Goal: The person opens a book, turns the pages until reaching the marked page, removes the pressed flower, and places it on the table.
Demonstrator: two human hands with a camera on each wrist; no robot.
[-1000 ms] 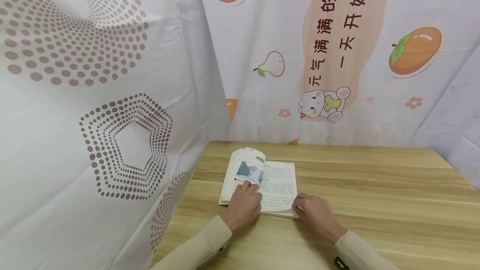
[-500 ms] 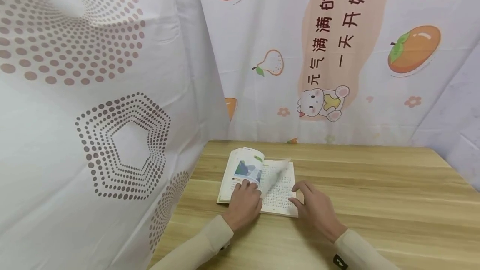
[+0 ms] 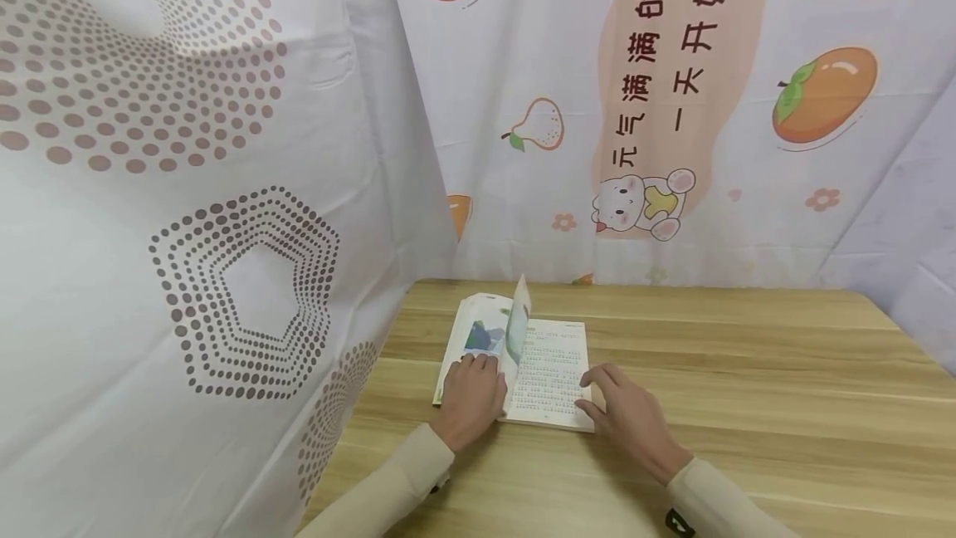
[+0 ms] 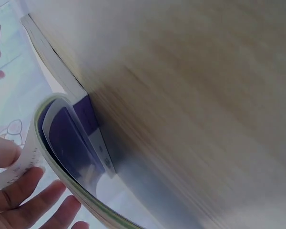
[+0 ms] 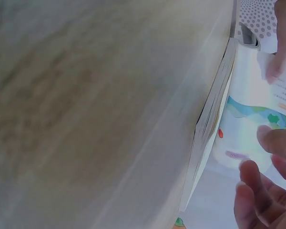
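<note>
An open book (image 3: 553,372) lies on the table, with small print on its right page and a coloured picture on the left. One page (image 3: 517,335) stands nearly upright near the fold. My left hand (image 3: 470,401) lies on the left half and holds it; in the left wrist view a printed strip of page (image 4: 19,167) passes between thumb and fingers. My right hand (image 3: 631,418) is at the right page's edge, thumb and forefinger apart. In the right wrist view its fingers (image 5: 251,171) hold nothing; a blue-green illustration (image 5: 257,114) shows beyond them.
The wood-grain table (image 3: 747,405) extends far to the right of the book. A white curtain with dotted patterns (image 3: 246,289) hangs close on the left. Behind the table hangs a fruit-printed cloth (image 3: 523,214).
A page left my right fingers and swung left, now standing near the fold. My right thumb and forefinger have parted. The left hand has shifted slightly left.
</note>
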